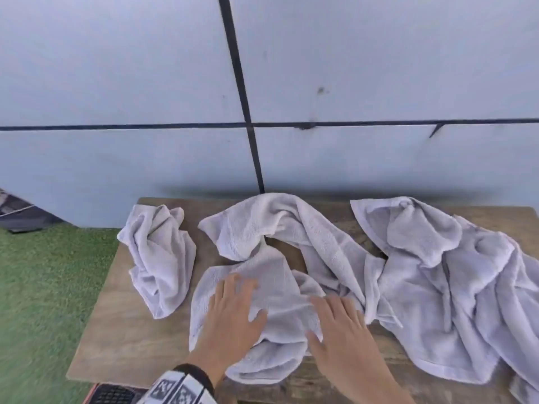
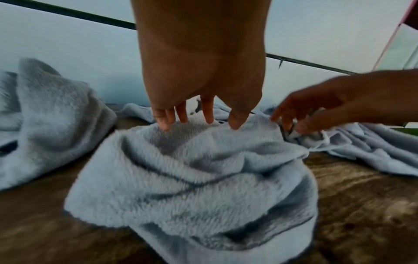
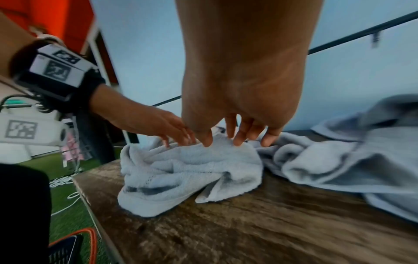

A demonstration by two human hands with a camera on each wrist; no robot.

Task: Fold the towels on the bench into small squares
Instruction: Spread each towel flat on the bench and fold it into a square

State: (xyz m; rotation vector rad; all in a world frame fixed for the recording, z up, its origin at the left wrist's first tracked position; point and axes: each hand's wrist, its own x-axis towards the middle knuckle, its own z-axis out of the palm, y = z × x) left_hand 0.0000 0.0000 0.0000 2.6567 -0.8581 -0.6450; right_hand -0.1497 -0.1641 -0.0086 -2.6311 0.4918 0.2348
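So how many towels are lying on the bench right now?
3, perhaps more: a crumpled towel far left, the middle towel under both hands, and a big heap right, which may hold several.

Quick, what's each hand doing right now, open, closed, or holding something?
Left hand: open, fingers spread, on the crumpled middle towel.
Right hand: open, fingertips touching the same towel, no grip yet.

Three pale grey towels on the wooden bench (image 1: 122, 339), all crumpled. Small bunched towel (image 1: 160, 258) far left; middle towel (image 1: 271, 293) rumpled in front of me; big towel (image 1: 455, 287) sprawled right, touching it.
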